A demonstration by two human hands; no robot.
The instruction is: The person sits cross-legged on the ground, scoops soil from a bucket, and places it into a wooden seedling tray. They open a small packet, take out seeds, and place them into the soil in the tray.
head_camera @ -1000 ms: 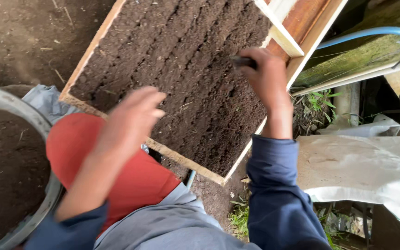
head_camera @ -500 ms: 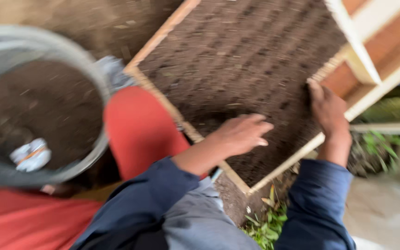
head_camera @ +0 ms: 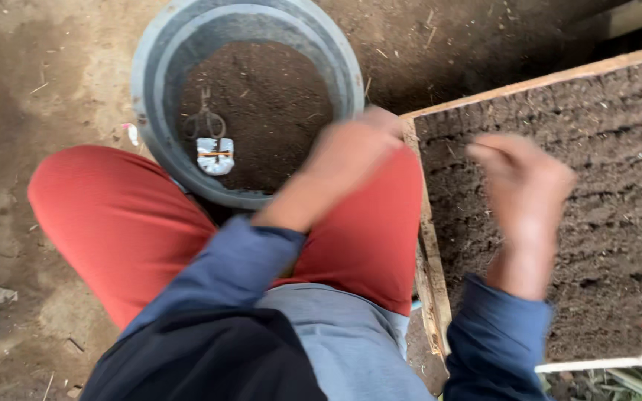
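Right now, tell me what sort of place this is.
Probably a garden nursery or potting spot outdoors: a wooden seed tray of furrowed soil, a grey tub of soil, and a bare dirt floor.

Open dirt floor (head_camera: 31, 89) on the left, round grey tub (head_camera: 150, 96) of soil blocking ahead, scissors (head_camera: 203, 122) and small packet (head_camera: 215, 156) lying inside, wooden tray edge (head_camera: 429, 245) just beside the red knee (head_camera: 380, 223), furrowed soil (head_camera: 618, 186) open on the right

Rough bare wood frames the seed tray (head_camera: 431, 260) of crumbly matt soil, beside a smooth grey plastic tub (head_camera: 159, 134).
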